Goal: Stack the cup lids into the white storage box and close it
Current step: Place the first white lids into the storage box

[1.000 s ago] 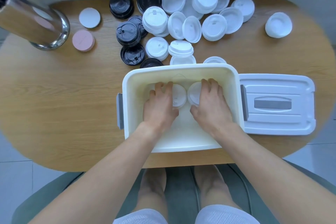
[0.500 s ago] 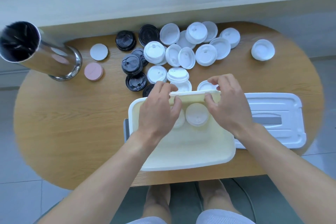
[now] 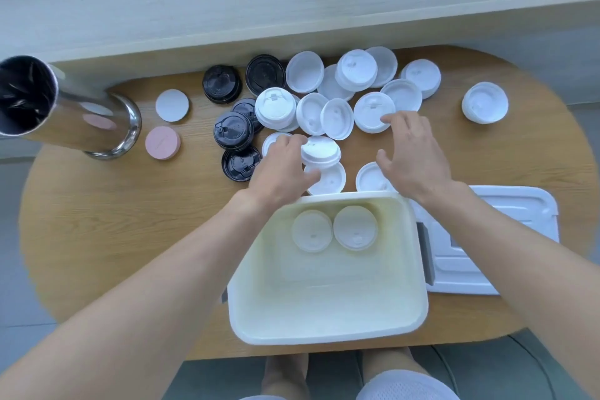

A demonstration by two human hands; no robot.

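Moved: both hands have left the white storage box (image 3: 328,312) for the lids beyond its far rim.
Left hand (image 3: 282,169): fingers curled round a ridged round white lid stack (image 3: 321,151).
Right hand (image 3: 410,153): fingers spread, fingertip touching a domed white lid (image 3: 370,112).
Box: smooth, rectangular, two round lids (image 3: 334,230) inside.

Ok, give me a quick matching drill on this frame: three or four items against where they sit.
Items:
1. storage box lid
2. pink disc
3. two white cup lids
4. steel cylinder

Places:
A. inside the white storage box
B. far left of the table, tilted in the view
C. right of the box
D. beside the cylinder's base

Pairs: 1-C, 2-D, 3-A, 4-B
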